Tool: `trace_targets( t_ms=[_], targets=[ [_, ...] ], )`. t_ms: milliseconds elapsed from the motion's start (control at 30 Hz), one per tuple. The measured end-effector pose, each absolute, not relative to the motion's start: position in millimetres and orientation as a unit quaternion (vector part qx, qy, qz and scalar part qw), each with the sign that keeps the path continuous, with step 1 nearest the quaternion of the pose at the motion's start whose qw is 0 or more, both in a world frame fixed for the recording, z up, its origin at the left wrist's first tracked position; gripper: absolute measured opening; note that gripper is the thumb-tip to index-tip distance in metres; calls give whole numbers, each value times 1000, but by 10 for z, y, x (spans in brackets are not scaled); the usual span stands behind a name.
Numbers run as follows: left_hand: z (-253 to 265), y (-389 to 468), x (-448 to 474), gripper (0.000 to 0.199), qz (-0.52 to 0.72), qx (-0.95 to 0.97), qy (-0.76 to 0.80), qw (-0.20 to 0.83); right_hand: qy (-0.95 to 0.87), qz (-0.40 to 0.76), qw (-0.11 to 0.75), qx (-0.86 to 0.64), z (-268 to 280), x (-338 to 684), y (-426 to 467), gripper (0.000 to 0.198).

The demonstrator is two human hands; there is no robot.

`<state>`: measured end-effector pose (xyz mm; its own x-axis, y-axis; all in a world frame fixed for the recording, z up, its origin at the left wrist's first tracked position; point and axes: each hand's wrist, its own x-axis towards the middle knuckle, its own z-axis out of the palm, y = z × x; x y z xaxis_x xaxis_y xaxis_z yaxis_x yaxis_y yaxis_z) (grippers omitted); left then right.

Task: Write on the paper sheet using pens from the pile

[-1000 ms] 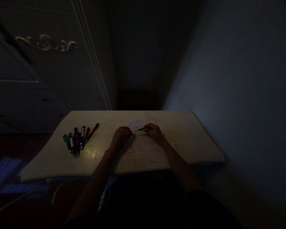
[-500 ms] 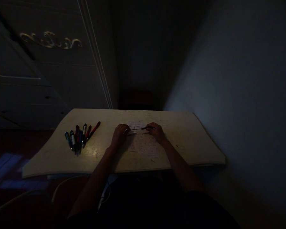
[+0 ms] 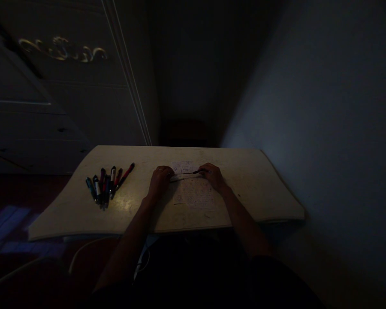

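My left hand (image 3: pixel 161 180) is closed at the left of the written paper sheets (image 3: pixel 197 195), fingertips around one end of a thin dark rod (image 3: pixel 185 173) that looks like a pen refill. From the other side my right hand (image 3: pixel 211 176) pinches the rod's thicker dark end. It lies level between both hands, just over the sheets. Below it a short pale strip (image 3: pixel 176 180) shows by my left fingertips; the dim light hides what it is. Small handwriting covers the sheets.
Several pens (image 3: pixel 107 186) lie in a fanned heap on the left of the pale table (image 3: pixel 254 180). A small dark bit (image 3: pixel 239 195) is right of my right forearm. A cabinet (image 3: pixel 109 113) stands behind at left, a wall (image 3: pixel 309 107) at right.
The view has shifted slightly. Both hands stay in nearly the same place on the rod, and the pens and sheets lie as before.
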<state>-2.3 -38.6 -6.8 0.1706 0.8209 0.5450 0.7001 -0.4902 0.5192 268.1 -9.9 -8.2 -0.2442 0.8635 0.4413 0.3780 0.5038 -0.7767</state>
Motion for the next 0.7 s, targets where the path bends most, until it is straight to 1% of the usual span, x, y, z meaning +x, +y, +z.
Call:
trace_targets(
  t_ms=[267,533,700],
  targets=[
    [-36,-383,-53,21,383,765,517,39,-764,232,429,-423,-171,2744,2,9],
    [-80,-327,-54,21,357,764,537,26,-754,252,443,-415,-192,2722,29,7],
    [-146,-275,-107,19,381,739,555,14,-750,250,447,-419,-183,2718,41,8]
  ],
)
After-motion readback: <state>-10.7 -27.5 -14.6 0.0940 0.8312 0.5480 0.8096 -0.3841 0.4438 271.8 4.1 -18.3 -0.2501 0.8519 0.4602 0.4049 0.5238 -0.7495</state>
